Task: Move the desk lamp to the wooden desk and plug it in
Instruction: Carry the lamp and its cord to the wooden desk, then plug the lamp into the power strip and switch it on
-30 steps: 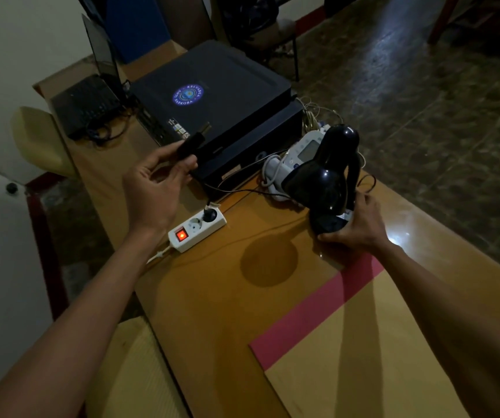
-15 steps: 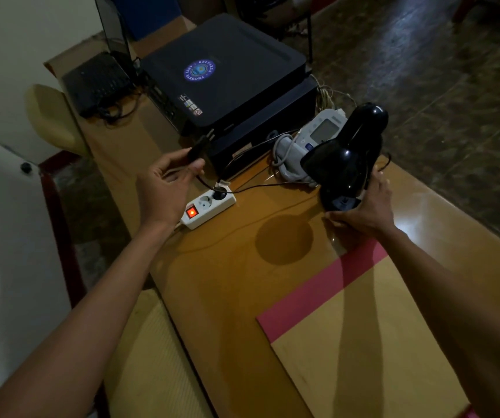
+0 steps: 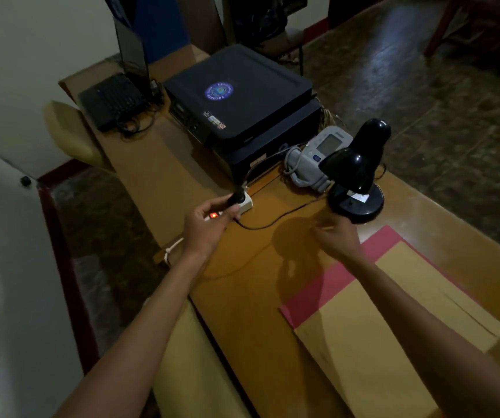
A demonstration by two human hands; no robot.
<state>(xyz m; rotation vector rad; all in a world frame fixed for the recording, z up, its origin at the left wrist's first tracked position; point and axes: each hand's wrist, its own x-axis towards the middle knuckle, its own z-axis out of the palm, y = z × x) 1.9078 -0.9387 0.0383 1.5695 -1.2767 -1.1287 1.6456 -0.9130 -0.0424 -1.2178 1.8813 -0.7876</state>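
The black desk lamp (image 3: 358,173) stands upright on the wooden desk (image 3: 260,297), its shade tilted toward me. Its thin black cord (image 3: 275,220) runs left across the desk to a black plug (image 3: 235,198). My left hand (image 3: 208,227) pinches that plug right at the white power strip (image 3: 242,206), whose red switch (image 3: 214,215) glows. Whether the plug is fully seated I cannot tell. My right hand (image 3: 336,236) hovers just in front of the lamp's round base, off it, fingers loosely curled, holding nothing.
A black printer (image 3: 242,98) sits behind the strip, a grey blood-pressure monitor (image 3: 315,158) beside the lamp, a laptop (image 3: 115,98) at the far end. A pink sheet (image 3: 327,285) and brown envelope (image 3: 393,342) lie near me. A yellow chair (image 3: 70,134) stands to the left.
My left hand has come down with the plug from above the printer's edge to the power strip. My right hand has let go of the lamp base and drawn back.
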